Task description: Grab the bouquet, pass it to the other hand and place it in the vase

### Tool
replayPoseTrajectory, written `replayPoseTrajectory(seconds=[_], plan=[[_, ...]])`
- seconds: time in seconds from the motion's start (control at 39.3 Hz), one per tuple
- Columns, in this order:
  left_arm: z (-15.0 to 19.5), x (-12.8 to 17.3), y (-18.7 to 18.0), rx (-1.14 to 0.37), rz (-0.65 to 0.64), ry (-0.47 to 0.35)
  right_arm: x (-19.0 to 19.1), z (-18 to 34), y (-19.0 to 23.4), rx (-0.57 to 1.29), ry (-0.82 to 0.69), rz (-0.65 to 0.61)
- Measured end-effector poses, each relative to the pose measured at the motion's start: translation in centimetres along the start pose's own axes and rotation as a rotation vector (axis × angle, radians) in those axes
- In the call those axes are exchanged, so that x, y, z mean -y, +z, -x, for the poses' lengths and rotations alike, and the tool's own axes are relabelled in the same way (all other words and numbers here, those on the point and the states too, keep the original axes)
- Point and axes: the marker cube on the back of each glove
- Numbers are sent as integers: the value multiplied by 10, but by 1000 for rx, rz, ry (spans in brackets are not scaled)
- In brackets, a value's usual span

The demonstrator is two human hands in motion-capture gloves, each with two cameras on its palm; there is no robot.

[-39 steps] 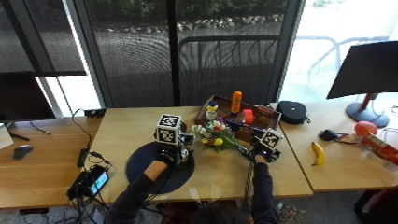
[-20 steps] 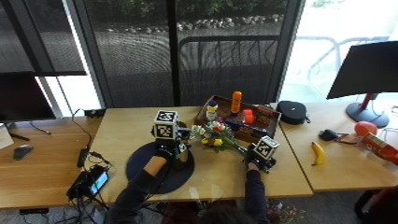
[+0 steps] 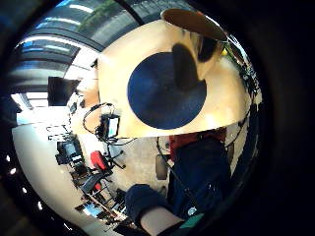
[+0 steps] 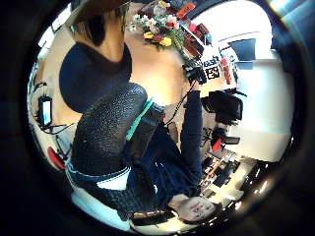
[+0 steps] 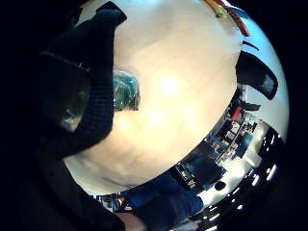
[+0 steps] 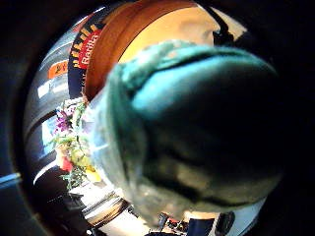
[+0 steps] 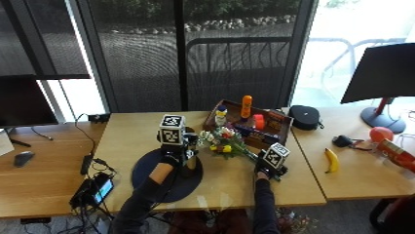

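Bouquet [image 7: 223,142] lying on the desk [image 7: 292,185], flowers toward the vase, stems toward the right hand [image 7: 267,165]. Red, yellow and white flowers [image 4: 158,29] at one end, green wrap [image 6: 197,128] at the other. Right hand low on the desk, fingers [image 5: 98,91] curled round the wrapped stem end. Left hand [image 7: 174,155] over the dark round mat [image 7: 150,179], close beside the brown vase [image 7: 189,165] standing on that mat. Vase rim [image 3: 192,22] near the left palm. Cannot tell how the left fingers are set, nor whether touching the vase. Behind the flowers, a wooden tray [image 7: 279,127] with an orange bottle [image 7: 246,106] and a white bottle [image 7: 221,116]. Banana [image 7: 331,160] well off to the right on the next desk.
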Motion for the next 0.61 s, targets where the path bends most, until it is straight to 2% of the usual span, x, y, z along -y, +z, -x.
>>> replayPoseTrajectory(seconds=[0.15, 0.28, 0.36, 0.48, 0.61], plan=[[7, 2, -3, -5, 0, -15, -11, 0, -1, -41, -22, 121], [12, 2, -6, -11, 4, -30, 5, -6, -11, -52, 9, 22], [14, 3, -7, -16, 5, -36, 12, -5, -12, -16, -31, -31], [16, 1, -10, -22, 1, -40, -7, -7, 3, 4, -43, 51], [17, -1, -15, -32, -13, -33, -23, 3, 7, 146, -140, 86]])
